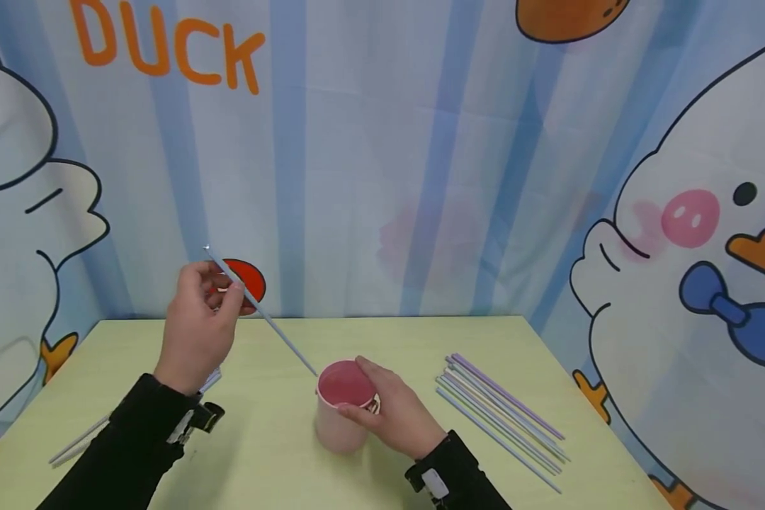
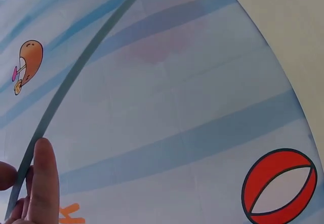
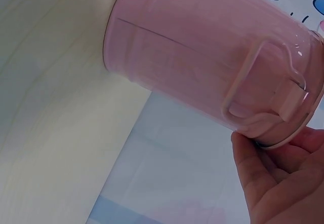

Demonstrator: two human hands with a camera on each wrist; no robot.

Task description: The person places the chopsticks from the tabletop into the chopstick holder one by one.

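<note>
My left hand point(image 1: 197, 326) pinches a thin light-blue stick point(image 1: 280, 335) near its upper end, thumb on one side and fingers on the other. The stick slants down to the right, its lower end right at the rim of a small pink pail point(image 1: 339, 428). In the left wrist view the stick point(image 2: 76, 72) runs up from the fingertips. My right hand point(image 1: 403, 414) grips the pail at its top edge, thumb on the near side. The right wrist view shows the pail's wire loop handle point(image 3: 242, 77) folded against its side. The pail stands upright.
On the right of the pale yellow table point(image 1: 268, 453) lies a row of purple, blue and cream sticks point(image 1: 508, 397). More sticks point(image 1: 78, 442) lie at the left, partly hidden under my left forearm. A printed duck curtain point(image 1: 357, 163) hangs behind the table's far edge.
</note>
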